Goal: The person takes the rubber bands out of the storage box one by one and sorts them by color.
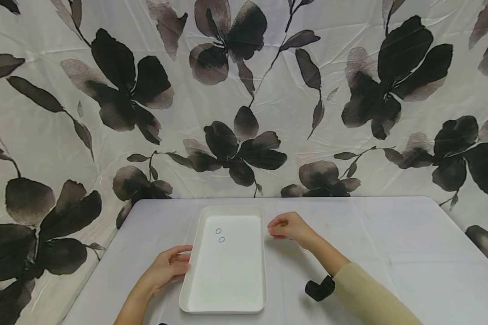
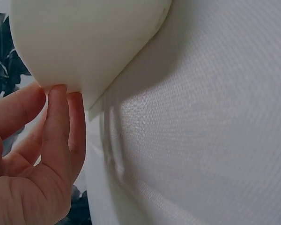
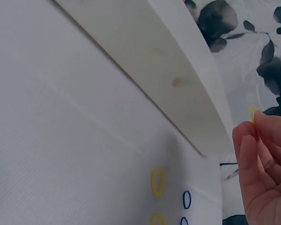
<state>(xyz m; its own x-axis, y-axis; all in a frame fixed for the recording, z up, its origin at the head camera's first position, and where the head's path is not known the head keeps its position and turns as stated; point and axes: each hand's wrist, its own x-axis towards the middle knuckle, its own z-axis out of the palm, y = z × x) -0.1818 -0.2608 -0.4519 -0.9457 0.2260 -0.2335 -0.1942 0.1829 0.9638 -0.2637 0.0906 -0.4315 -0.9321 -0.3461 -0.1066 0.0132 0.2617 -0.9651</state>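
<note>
Yellow rubber band (image 3: 253, 112), light and stretchy, sits pinched in the right hand (image 1: 286, 228); left hand (image 1: 166, 267), fingers relaxed, touches the tray (image 1: 195, 253) at nine o'clock.

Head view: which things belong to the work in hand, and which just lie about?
In hand:
white tray, left hand touching its edge
blue rings in tray
yellow ring pinched by right hand

Lying about:
floral backdrop
grey table

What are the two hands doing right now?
Left hand: open, fingers touching the white tray.
Right hand: pinching a small yellow ring.
</note>
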